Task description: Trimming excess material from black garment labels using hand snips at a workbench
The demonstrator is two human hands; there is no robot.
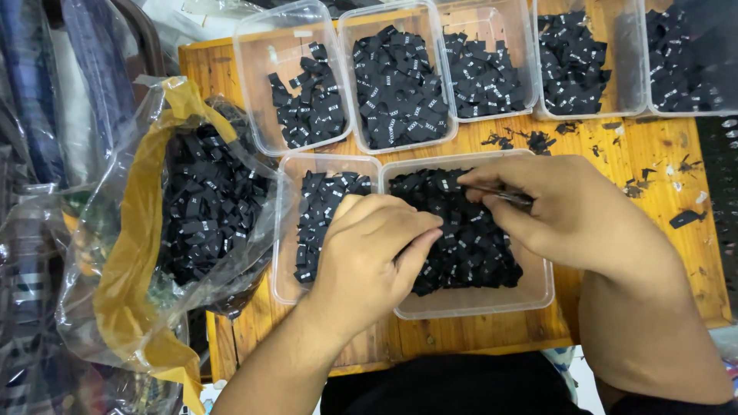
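1. The left hand [369,253] is curled, fingers pressed down among the black woven labels [469,246] in the large clear tub [477,303]. Whether it pinches any single label I cannot tell.
2. The right hand [561,211] is closed around thin metal tweezers [496,194], tips pointing left over the same pile. Whether the tips have a label between them is hidden.
3. Risk, as I judge it: both hands crowd one tub, so a nudge from a wrist could tip it or flick labels over the rim. Loose labels [530,141] already lie scattered on the wood.
4. The smaller tub [286,230] touches the large one on its left. A dropped label could land in the wrong tub and go unnoticed, since all look alike.
5. The tweezers could pick two stuck labels at once.
6. A row of further tubs [292,84] stands along the far edge, each holding its own heap of labels.
7. A crumpled clear bag with yellow tape [138,230], full of labels, leans at the left edge and could spill sideways.
8. The surface is a worn wooden table [661,169], orange-brown and speckled with scraps. Other plastic-wrapped bundles [31,253] crowd the left.
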